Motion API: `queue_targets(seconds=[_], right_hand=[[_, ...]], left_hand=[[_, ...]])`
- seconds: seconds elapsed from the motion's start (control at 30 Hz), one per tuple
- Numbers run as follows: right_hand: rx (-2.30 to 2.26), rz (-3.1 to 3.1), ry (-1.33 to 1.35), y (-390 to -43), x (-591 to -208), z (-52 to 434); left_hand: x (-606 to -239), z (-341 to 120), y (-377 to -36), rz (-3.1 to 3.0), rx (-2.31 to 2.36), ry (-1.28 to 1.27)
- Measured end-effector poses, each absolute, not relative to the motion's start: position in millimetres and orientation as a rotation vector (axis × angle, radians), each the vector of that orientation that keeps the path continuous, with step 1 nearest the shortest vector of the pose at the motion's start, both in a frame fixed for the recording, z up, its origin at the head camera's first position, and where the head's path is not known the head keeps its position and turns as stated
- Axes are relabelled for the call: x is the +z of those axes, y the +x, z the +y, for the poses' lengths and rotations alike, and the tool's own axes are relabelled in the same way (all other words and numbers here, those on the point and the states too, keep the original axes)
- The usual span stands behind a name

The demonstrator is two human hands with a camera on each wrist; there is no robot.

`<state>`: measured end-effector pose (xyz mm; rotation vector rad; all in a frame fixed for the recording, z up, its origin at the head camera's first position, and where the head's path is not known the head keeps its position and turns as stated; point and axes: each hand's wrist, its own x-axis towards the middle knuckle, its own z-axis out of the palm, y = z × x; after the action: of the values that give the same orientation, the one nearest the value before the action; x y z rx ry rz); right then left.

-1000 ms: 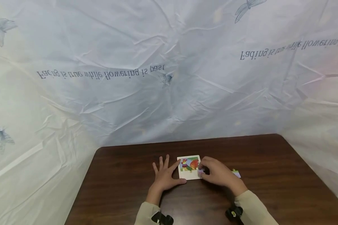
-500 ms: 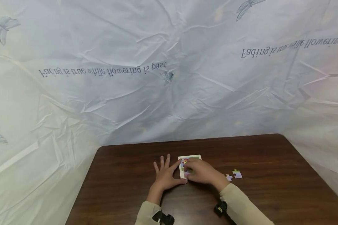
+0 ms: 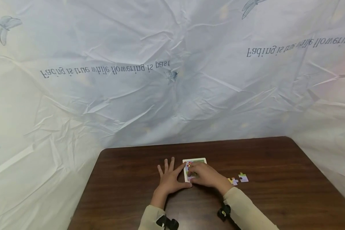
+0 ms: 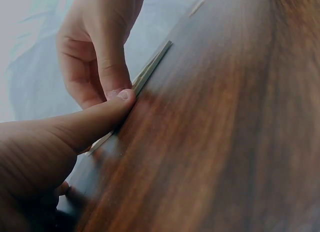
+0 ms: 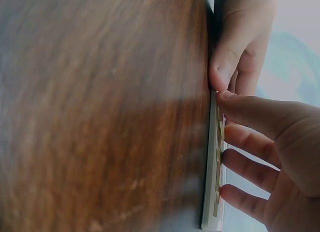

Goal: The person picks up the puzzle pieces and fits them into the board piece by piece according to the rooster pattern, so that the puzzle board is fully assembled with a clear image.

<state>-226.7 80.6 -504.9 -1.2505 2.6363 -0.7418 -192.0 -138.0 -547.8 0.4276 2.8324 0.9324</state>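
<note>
A small white-rimmed puzzle board (image 3: pixel 195 159) lies on the table, its picture partly covered by my right hand (image 3: pixel 206 174). My left hand (image 3: pixel 169 181) is spread, with index finger and thumb against the board's left side. In the head view, the right fingers and thumb bend together over the board's lower left. Seen from the right wrist, a thin purple edge of a puzzle piece (image 5: pixel 223 119) shows between thumb and index finger, low against the board; most of it is hidden. The other right fingertips touch the pieces in the board.
Two loose puzzle pieces lie right of the board: a purple one with a green edge (image 3: pixel 243 177) and a yellow and purple one (image 3: pixel 233 181), partly hidden by the right wrist. The brown table (image 3: pixel 126 182) meets a white printed sheet (image 3: pixel 172 105) behind.
My right hand has moved left with the puzzle piece, from the board's right side to its lower left, uncovering the loose pieces. The left hand stays at the board.
</note>
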Motion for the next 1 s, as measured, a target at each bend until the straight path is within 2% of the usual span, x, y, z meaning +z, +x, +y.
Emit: queue_targets(seconds=[0.33, 0.6, 0.83, 1.0], right_hand=[[-0.751, 2.671, -1.247, -228.6, -506.8, 79.5], [-0.948, 2.585, -1.234, -237.1, -506.6, 78.5], [-0.880, 2.631, -1.168, -223.5, -502.2, 74.0], [-0.954, 2.588, -1.164, -215.2, -500.1, 92.5]], left_hand=[[-546.9, -137.4, -196.3, 2.831, 0.931, 0.405], [-545.4, -135.5, -198.3, 2.832, 0.943, 0.407], [-547.3, -136.8, -194.6, 2.835, 0.919, 0.422], [-551.1, -138.3, -190.8, 2.808, 0.945, 0.407]])
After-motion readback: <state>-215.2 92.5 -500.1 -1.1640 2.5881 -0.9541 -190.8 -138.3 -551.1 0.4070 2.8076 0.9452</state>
